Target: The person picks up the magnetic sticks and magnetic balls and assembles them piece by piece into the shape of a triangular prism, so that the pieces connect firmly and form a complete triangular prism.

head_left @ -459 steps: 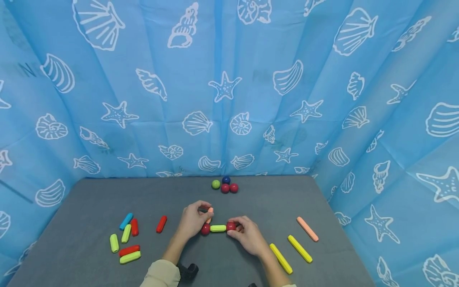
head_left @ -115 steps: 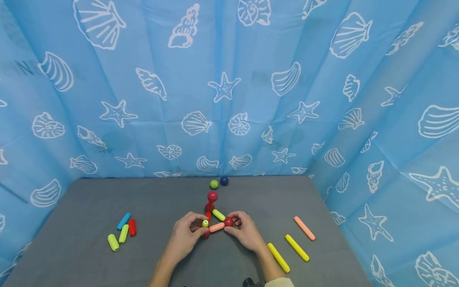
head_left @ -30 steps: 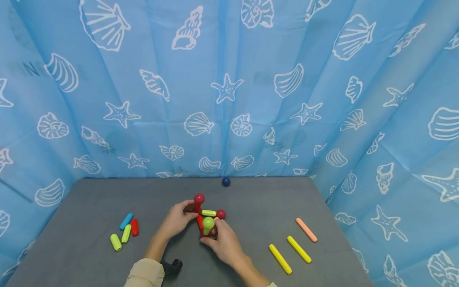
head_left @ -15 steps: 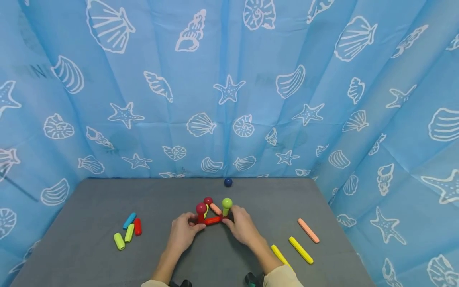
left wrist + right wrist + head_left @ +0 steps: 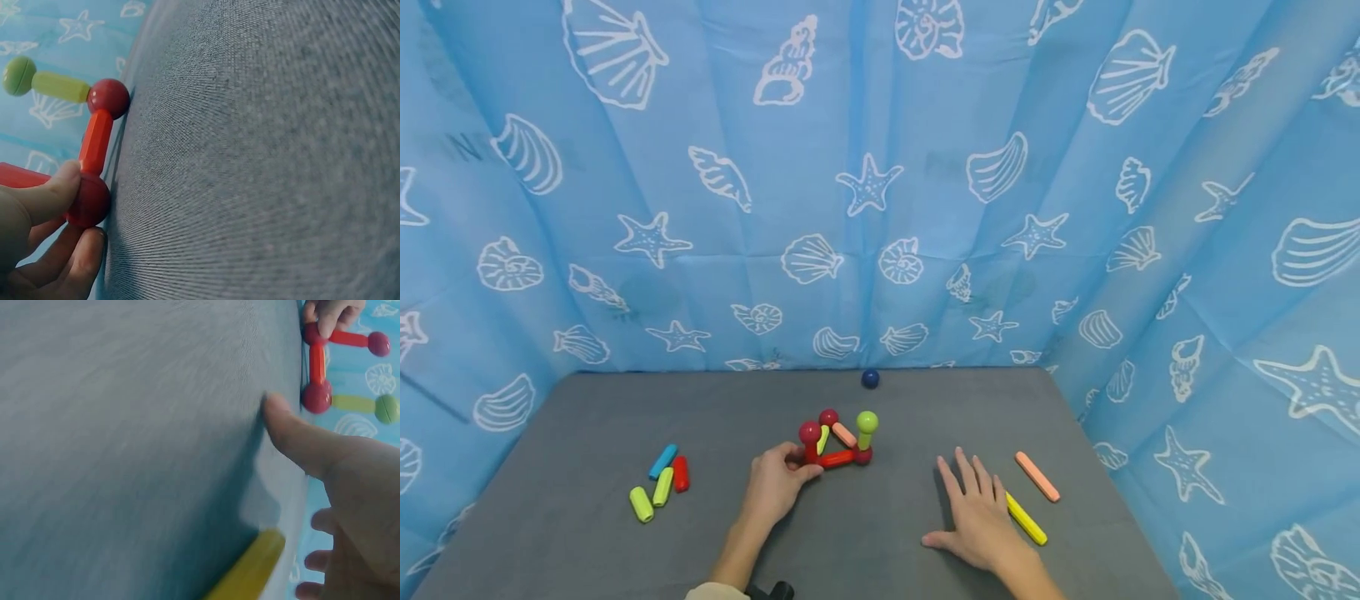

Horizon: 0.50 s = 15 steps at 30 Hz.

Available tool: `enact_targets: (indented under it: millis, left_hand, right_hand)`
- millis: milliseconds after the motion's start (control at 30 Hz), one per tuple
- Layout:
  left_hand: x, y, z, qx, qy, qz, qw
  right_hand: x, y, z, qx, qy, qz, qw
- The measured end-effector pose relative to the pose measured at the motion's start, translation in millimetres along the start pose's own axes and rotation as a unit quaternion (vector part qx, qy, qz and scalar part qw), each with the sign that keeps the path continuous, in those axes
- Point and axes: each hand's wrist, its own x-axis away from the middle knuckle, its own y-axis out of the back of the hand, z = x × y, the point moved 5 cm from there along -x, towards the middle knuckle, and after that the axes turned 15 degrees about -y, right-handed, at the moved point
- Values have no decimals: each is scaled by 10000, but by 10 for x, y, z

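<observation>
My left hand point(image 5: 771, 485) pinches the red ball point(image 5: 90, 201) at the near left corner of a ball-and-stick model. A red stick point(image 5: 837, 459) joins it to another red ball point(image 5: 863, 456), and a peach stick point(image 5: 844, 434) and a light green stick point(image 5: 823, 439) lead to a third red ball point(image 5: 828, 417) behind. On the near corners stand two uprights, one topped by a red ball point(image 5: 810, 432), the other by a green ball point(image 5: 867, 422). My right hand point(image 5: 979, 518), fingers spread and holding nothing, hovers by a yellow stick point(image 5: 250, 569).
Right of that hand lie another yellow stick point(image 5: 1026, 518) and a peach stick point(image 5: 1037, 477). Toward the left are a blue stick point(image 5: 663, 461), a red stick point(image 5: 681, 473) and two light green sticks point(image 5: 641, 504). A blue ball point(image 5: 870, 379) sits near the curtain point(image 5: 865, 283).
My right hand has let go of the model and moved right, toward the yellow sticks. The left hand keeps its hold. Over the longer span, balls and sticks were joined into the model.
</observation>
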Motion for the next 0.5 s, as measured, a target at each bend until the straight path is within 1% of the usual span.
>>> enact_targets:
  millis: [67, 167, 267, 333, 400, 500]
  left_hand:
    - [1, 14, 14, -4, 20, -1, 10000]
    - [1, 27, 32, -9, 67, -1, 10000]
    - [2, 29, 35, -15, 104, 32, 9999]
    - [1, 25, 36, -31, 99, 49, 9999]
    - [0, 14, 30, -50, 76, 58, 9999]
    - [-1, -20, 12, -107, 20, 41, 9999]
  right_hand:
    - [59, 21, -81, -69, 43, 91, 9999]
    - [126, 48, -148, -405, 53, 369, 9985]
    - [154, 60, -160, -784, -7, 690, 9945]
    - [150, 55, -142, -916, 10, 841, 9922]
    - [138, 54, -113, -950, 48, 899, 9914]
    - [117, 86, -55, -1036, 176, 779, 9914]
